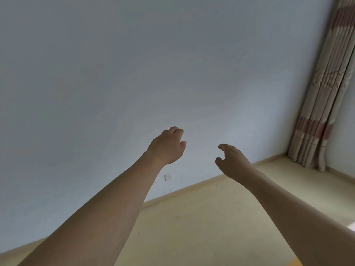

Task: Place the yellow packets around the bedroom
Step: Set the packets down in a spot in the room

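Head camera view: two bare forearms reach forward and upward toward a plain, matte pale blue-grey painted wall (134,64). The left hand (167,146) is seen from the back, its fingers (177,131) loosely curled and holding nothing. The right hand (231,161) is also empty, its fingers (223,146) relaxed and slightly hooked, thumb apart. The two hands are near each other but not touching. Below lies a smooth pale yellow floor (201,217) edged by a matching skirting board. A small white wall socket (168,177) sits low on the wall. A pleated beige fabric curtain with dull pink bands (324,93) hangs in the right corner. A sliver of yellow-orange (294,263) shows at the bottom edge; whether it is a yellow packet cannot be told. No writing is readable.
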